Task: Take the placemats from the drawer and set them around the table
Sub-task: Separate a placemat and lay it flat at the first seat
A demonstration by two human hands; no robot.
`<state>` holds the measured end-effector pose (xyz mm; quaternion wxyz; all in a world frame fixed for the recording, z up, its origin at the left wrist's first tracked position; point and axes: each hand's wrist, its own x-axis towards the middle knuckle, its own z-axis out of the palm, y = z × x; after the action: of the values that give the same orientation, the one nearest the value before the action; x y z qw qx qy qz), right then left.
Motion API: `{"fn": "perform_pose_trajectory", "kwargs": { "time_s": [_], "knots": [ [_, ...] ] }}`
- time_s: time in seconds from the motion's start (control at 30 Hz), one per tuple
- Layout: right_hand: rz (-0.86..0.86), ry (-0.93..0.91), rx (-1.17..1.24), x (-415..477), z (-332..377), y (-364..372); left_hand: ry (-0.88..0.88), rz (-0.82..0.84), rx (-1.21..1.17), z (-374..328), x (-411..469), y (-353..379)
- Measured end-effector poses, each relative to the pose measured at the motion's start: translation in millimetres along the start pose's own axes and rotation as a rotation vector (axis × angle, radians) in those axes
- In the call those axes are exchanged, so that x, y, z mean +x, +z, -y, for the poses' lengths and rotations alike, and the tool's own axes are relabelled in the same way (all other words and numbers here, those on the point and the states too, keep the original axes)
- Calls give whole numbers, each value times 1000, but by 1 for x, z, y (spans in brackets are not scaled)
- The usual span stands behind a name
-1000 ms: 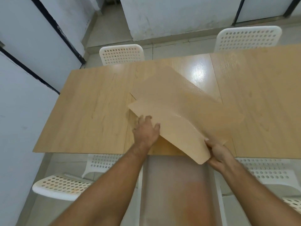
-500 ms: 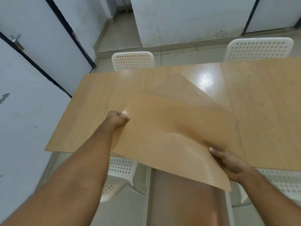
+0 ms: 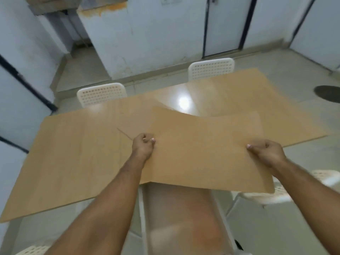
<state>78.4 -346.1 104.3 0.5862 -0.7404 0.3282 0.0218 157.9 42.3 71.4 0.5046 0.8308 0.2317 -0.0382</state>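
Now, on my head-camera feed: both hands are up and each has hold of the same placemat [image 3: 202,153].

- Left hand [image 3: 144,144]: fingers curled into a fist on the mat's left edge, thumb on top and pinching the sheet. Firm grip as far as I can read it.
- Right hand [image 3: 265,151]: same arrangement on the right edge, thumb pressed on the upper face, fingers folded underneath where I cannot see them.
- The placemat is a plain tan rectangle, held stretched between the two hands and nearly flat. Its far half lies over the table [image 3: 73,153]. Its near edge overhangs the table's near edge towards the person. I cannot tell whether the far edge touches the tabletop or floats just above it.
- A thin diagonal line [image 3: 125,134] shows on the tabletop just left of the left hand. I cannot tell whether it is the edge of another sheet.
- The table is light wood, with a bright glare spot [image 3: 184,103] in its glossy middle strip, beyond the mat.

Surroundings: the far-left chair [image 3: 102,94] and far-right chair [image 3: 211,68], both white and perforated, are pushed up to the far side. The near-right chair [image 3: 279,192] is partly hidden under the mat's near right corner. A dark round patch [image 3: 329,93] lies on the floor at the right. The frame is motion-blurred towards the edges.
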Motion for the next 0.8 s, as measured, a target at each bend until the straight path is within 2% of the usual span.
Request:
{"fn": "perform_pose_trajectory", "kwargs": {
  "time_s": [0.23, 0.47, 0.6, 0.8],
  "knots": [
    [-129, -48, -47, 53, -18, -130, 82, 18, -160, -59, -70, 117],
    [-70, -56, -31, 134, -14, -243, 65, -84, -280, -123, -127, 231],
    [-78, -63, -50, 174, -1, -277, 31, -134, -306, -143, -140, 267],
    [-79, -99, -105, 234, 15, -283, -31, -171, -314, -156, -115, 305]
  ]
}}
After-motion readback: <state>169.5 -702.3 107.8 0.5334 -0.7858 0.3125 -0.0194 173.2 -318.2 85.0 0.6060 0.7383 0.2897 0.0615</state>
